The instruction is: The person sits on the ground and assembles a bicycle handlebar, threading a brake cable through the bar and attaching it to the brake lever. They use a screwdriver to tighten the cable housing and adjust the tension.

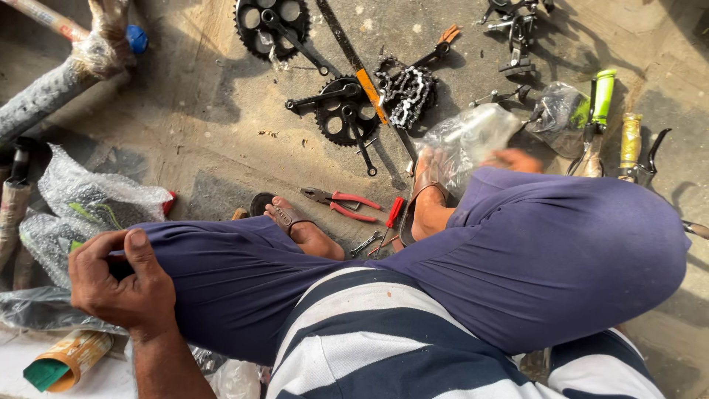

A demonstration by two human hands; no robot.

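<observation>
Head view: my left hand (122,284) rests clenched on my knee, gripping trouser cloth; my right hand (513,159) blurs at the plastic bag (469,137), grip unclear; cranksets, chain, pliers (343,205) lie untouched on the floor.

From my feed the scene is lit by strong, warm daylight that comes in low from the upper right, so the sprockets (343,111) and pliers (343,203) throw long, hard shadows down and to the left across the concrete floor (214,140). I see glare on the clear plastic bag (469,140), and the right hand (513,159) behind it is smeared by motion blur. The left hand (122,284) and the trousers (546,258) are sharp, while the frame edges bend slightly.
</observation>
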